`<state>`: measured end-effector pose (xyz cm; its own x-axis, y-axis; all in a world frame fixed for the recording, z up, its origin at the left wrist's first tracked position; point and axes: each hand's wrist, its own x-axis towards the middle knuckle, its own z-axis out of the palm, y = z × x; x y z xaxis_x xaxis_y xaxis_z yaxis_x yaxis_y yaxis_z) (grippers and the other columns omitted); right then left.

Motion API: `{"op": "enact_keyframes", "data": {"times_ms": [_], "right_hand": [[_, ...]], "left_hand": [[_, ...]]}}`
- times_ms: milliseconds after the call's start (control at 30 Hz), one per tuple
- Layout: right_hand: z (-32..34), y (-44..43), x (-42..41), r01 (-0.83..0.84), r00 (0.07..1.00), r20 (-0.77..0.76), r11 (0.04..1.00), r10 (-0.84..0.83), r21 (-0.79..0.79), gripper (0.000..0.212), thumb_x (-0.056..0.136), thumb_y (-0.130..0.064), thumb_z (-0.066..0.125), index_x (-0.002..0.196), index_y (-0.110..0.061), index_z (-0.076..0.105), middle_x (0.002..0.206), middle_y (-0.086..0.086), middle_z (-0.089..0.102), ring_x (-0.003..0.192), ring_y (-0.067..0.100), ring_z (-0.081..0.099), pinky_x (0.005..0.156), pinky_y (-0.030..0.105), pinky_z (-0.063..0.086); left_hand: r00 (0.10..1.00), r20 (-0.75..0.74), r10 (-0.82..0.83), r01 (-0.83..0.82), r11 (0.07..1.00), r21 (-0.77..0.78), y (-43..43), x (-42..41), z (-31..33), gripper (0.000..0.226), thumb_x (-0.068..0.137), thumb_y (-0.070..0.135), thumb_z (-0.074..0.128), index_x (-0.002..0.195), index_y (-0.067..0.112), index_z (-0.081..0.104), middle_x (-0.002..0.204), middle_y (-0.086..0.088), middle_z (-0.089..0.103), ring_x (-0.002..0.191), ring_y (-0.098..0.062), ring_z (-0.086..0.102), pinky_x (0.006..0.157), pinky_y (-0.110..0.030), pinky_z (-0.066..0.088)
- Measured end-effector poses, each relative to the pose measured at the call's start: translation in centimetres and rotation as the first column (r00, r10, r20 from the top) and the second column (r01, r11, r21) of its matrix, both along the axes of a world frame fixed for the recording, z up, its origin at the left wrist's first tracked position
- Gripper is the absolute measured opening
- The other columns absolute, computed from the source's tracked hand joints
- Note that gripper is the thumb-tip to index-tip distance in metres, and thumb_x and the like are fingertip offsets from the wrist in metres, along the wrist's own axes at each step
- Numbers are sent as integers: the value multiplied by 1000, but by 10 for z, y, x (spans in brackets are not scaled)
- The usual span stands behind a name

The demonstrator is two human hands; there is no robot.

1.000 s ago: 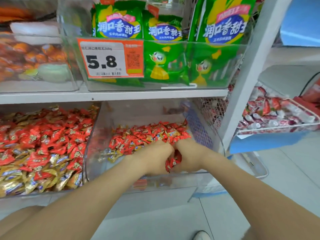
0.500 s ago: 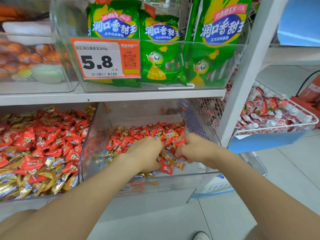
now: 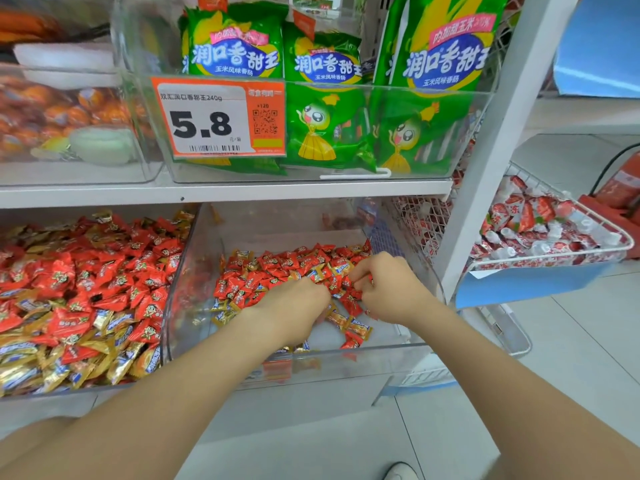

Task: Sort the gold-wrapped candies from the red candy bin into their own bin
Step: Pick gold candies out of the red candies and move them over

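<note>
Upper shelf: green bags in a clear tub, printed 润口香甜王 and, smaller, 玉米风味香肠. The orange price tag on the tub front reads 双汇润口香甜王240g, 5.8, with a QR code and barcode. The finest print is too small to read.

Below, the middle bin is clear plastic. Red candies are heaped towards its back. Gold-wrapped candies lie loose on the bin floor at the front, below and between the two hands, with a few more at the pile's left edge and some mixed into the red. Writing on the wrappers is illegible.

Left hand: back of the hand faces up and the fingers are bent down into the candies, tips hidden. Cannot tell what they hold, if anything.

Right hand: fingers are curled, tips among the red wrappers. Cannot tell whether one is actually pinched.

The left bin, touching the middle one, is cut off by the picture's edge. It holds red wrappers behind and gold ones massed in front.

To the right, past the white upright, a wire basket holds red-and-white packets with blurred print. A shoe tip shows at the bottom edge.
</note>
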<state>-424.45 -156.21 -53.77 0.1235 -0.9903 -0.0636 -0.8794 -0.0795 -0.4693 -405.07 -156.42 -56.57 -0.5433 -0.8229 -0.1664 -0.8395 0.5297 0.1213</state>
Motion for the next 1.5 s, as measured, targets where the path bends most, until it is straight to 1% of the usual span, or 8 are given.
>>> {"op": "enact_keyframes", "data": {"times_ms": [200,333,533,633,733,967,1200,1500], "right_hand": [[-7,-12,1,54,974,-214,994,-73,-93,22,96,-16,61,74,-12,57,78,15,54,73,40,54,67,41,51],[-8,-10,-1,75,941,-330,997,-76,-17,38,95,-3,62,71,-14,34,76,9,38,66,30,43,65,39,40],[-25,-14,-3,14,976,-218,997,3,77,31,98,-30,71,124,-14,66,116,18,67,102,39,65,87,46,57],[-27,-14,0,-16,975,-217,995,36,94,53,88,-37,83,133,-15,64,122,17,64,111,40,62,94,48,55],[-33,-17,1,-15,969,-243,995,38,97,49,85,-34,86,122,-11,64,113,16,63,103,39,64,88,47,57],[-23,-14,-2,-93,956,-264,986,127,139,28,94,-31,72,87,-9,57,77,4,55,72,26,52,57,38,45],[9,-1,10,-51,968,252,970,-11,238,16,104,-12,55,110,-12,69,66,7,60,52,18,60,45,28,50],[31,11,-2,-90,949,315,968,13,233,28,102,-26,69,91,-1,74,71,7,73,53,20,66,49,29,52]], "left_hand": [[992,-124,-35,58,982,182,5,-5,15,38,86,-11,53,105,21,62,99,8,49,98,-19,53,73,-29,42],[972,-215,99,8,895,447,7,-20,17,16,95,6,44,87,15,55,81,-2,48,70,-22,39,60,-29,32],[951,-177,254,-168,903,395,6,-34,4,54,75,63,78,60,14,65,50,5,54,55,-18,51,55,-32,44],[966,-124,227,-179,933,311,3,-33,-2,36,72,47,85,72,12,78,70,-2,74,71,-20,69,65,-37,60],[966,-124,228,-176,926,333,1,-25,3,27,73,29,79,76,4,69,71,-10,62,66,-24,53,58,-37,46],[909,-199,366,-352,930,103,8,8,39,44,99,48,44,76,11,55,74,-6,59,67,-20,55,57,-33,37],[901,-171,399,-379,915,139,8,41,36,15,84,7,47,87,4,61,82,-20,69,73,-39,65,61,-37,46],[911,-133,391,-390,920,34,2,45,23,17,98,5,50,82,8,55,91,-14,58,75,-30,60,71,-44,54]]}}
